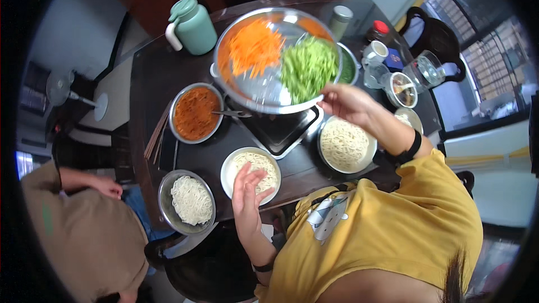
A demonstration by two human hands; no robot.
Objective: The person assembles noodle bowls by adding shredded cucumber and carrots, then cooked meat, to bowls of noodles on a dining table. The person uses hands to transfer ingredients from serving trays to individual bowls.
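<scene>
A wide steel bowl (pixel 264 105) on the table holds orange carrot shreds (pixel 255 47) on its left and green cucumber shreds (pixel 309 67) on its right. My right hand (pixel 348 102) is at its lower right rim beside the cucumber, fingers bent together; whatever they pinch is hidden. Over a white bowl (pixel 227 177) of noodles (pixel 259 169) hovers my left hand (pixel 247 191), fingers spread with nothing in them. Another bowl of noodles (pixel 345 143) sits below my right hand. Left of the steel bowl stands a bowl of red-brown sauce (pixel 196 113) with a spoon (pixel 233 113) in it.
A black cooktop (pixel 283 132) lies below the steel bowl. Noodles in a metal bowl (pixel 191 199) stand at the near left, close to a seated person (pixel 90 224). Chopsticks (pixel 158 134) lie at the left edge. Behind are a green jug (pixel 193 28), cups (pixel 375 52) and jars (pixel 379 29).
</scene>
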